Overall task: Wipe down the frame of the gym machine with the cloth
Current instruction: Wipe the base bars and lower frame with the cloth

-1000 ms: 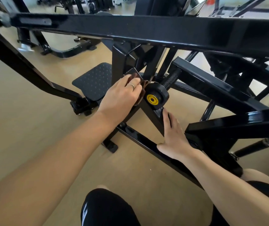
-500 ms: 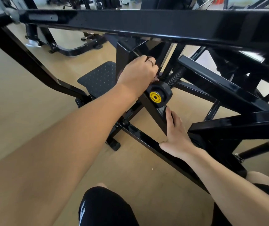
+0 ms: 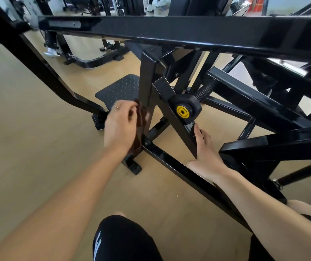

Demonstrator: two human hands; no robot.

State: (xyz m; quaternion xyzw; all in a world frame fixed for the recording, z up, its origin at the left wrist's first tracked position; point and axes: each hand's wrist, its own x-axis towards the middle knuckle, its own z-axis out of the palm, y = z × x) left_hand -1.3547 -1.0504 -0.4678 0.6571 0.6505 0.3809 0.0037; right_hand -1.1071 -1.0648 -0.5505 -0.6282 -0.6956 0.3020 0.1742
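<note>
The black steel frame of the gym machine [image 3: 169, 32] fills the upper and right part of the view. My left hand [image 3: 120, 127] holds a brown cloth [image 3: 140, 127] against the lower part of the vertical post [image 3: 147, 87], fingers curled round the cloth. The hand is motion-blurred. My right hand [image 3: 205, 153] rests flat with straight fingers on a slanted brace [image 3: 171, 112], just below a black knob with a yellow centre [image 3: 184, 111].
A dotted black footplate [image 3: 120, 89] lies on the wooden floor behind the post. A low floor bar [image 3: 188, 176] runs diagonally between my hands. Other gym machines [image 3: 87, 59] stand at the back. My knees in black shorts [image 3: 124, 240] are at the bottom.
My left hand with the cloth slid up the post to its top, then down to its lower part. My right hand stayed on the brace.
</note>
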